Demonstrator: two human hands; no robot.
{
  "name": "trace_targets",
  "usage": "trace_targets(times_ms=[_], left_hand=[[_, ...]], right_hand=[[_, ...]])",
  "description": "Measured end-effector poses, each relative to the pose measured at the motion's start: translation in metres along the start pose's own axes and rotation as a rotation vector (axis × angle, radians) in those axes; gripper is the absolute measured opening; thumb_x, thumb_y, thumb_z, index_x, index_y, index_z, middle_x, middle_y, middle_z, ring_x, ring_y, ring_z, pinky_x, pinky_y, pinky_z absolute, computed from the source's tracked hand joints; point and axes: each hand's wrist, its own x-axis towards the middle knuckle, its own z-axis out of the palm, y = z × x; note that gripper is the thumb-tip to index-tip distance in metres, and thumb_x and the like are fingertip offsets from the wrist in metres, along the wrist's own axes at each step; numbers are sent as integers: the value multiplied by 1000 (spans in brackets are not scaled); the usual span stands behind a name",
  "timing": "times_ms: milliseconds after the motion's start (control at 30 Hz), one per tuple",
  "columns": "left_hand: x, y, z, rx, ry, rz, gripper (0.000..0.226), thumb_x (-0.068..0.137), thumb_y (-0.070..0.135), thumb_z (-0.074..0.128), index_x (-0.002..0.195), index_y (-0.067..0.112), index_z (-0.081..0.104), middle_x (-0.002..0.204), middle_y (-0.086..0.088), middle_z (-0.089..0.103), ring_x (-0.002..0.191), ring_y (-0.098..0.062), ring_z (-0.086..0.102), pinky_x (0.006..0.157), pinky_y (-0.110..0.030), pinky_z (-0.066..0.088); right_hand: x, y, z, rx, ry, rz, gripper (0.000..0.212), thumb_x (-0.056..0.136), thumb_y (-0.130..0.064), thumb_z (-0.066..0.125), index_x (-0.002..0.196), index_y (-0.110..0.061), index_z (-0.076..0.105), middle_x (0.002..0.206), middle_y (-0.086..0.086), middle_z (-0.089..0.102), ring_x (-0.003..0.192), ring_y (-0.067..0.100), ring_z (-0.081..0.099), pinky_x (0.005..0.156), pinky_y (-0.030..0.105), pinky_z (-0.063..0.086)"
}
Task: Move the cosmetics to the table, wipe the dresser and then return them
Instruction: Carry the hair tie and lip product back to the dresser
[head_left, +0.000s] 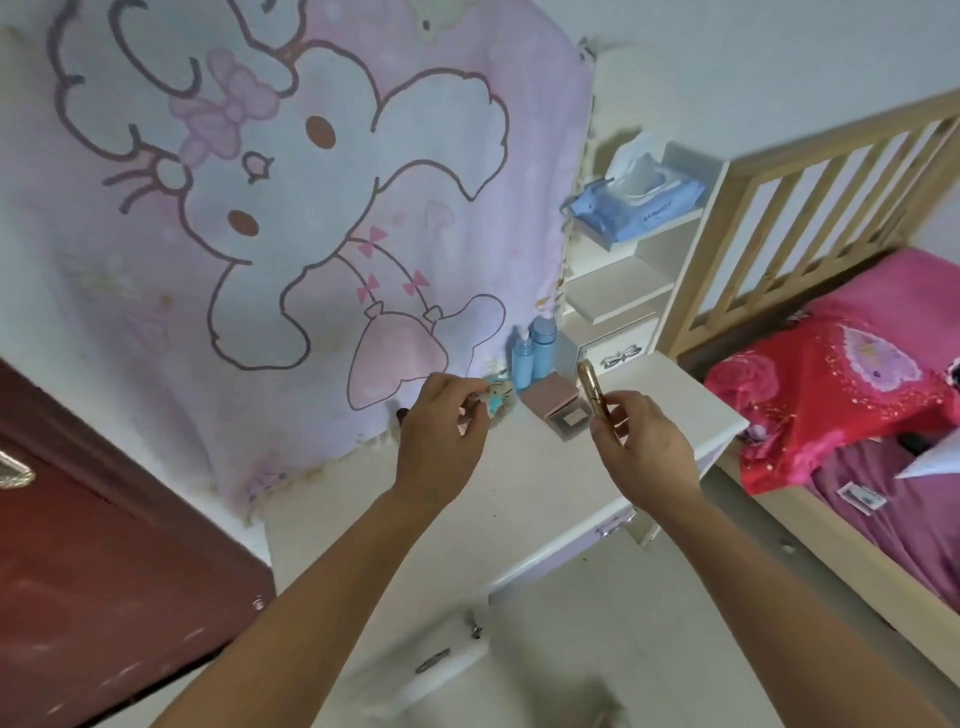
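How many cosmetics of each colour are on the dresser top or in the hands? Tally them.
Blue bottles: 2
Pink box: 1
Gold tube, in the right hand: 1
Teal patterned item, in the left hand: 1
Small dark item: 1
Total: 6

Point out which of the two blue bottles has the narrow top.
The shorter left bottle; the taller bottle right of it has a wide flat cap.
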Motion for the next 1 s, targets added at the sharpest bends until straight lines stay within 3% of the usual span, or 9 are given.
trace_targets(times_ms=[200,367,433,533,633,700,833,900,1000], left_hand=[[49,-36,70,-31,31,-234,15,90,12,66,104,14,70,97,4,61,83,7,58,66,-1,42],[64,-65,122,-29,0,-497,15,91,13,64,103,19,69,95,10,61,84,1,61,70,-2,44],[65,-80,144,-20,-7,-611,15,91,14,63,104,19,69,91,16,62,83,0,63,71,-10,48],[62,-104,175,-57,-52,-874,14,91,16,63,103,20,67,88,5,68,80,-15,67,79,-39,57],[57,-125,202,-195,-54,-1104,15,90,10,62,99,22,66,78,9,68,74,-15,70,77,-49,59],[56,-139,217,-265,-51,-1193,14,89,6,63,97,18,65,83,0,68,72,-14,70,74,-47,60],[58,-169,246,-429,-72,-1324,11,90,4,64,94,14,63,100,-16,65,75,-17,68,66,-24,59],[55,-182,256,-458,-90,-1388,14,91,3,62,102,11,63,106,-14,66,87,-22,68,73,-29,60],[46,-198,260,-240,-140,-1392,24,90,12,60,113,13,64,106,-5,68,94,-24,66,80,-34,56]], right_hand=[[90,45,57,24,-175,20,27,91,-42,58,113,-27,55,99,-10,62,83,14,59,72,32,48],[148,75,102,60,-413,62,20,91,-40,59,106,-27,57,91,-11,62,87,18,63,73,31,46],[163,88,119,59,-496,87,21,90,-40,59,106,-26,59,88,-13,62,91,18,61,75,32,46],[177,105,145,1,-617,62,21,90,-37,58,101,-19,59,89,-3,62,91,24,59,70,30,41],[181,120,169,-38,-693,49,16,90,-33,59,92,-18,54,91,3,59,86,26,58,67,29,38],[179,126,182,-55,-716,60,17,91,-32,60,97,-16,55,96,3,58,87,25,56,69,29,37],[174,134,210,-106,-767,137,24,91,-32,59,108,-14,59,103,5,60,93,27,59,72,31,41],[171,133,220,-123,-764,176,25,92,-32,58,109,-14,59,103,4,61,93,26,58,73,32,43],[170,128,230,-126,-733,222,26,92,-31,59,111,-13,61,105,6,63,96,27,60,79,36,50]])
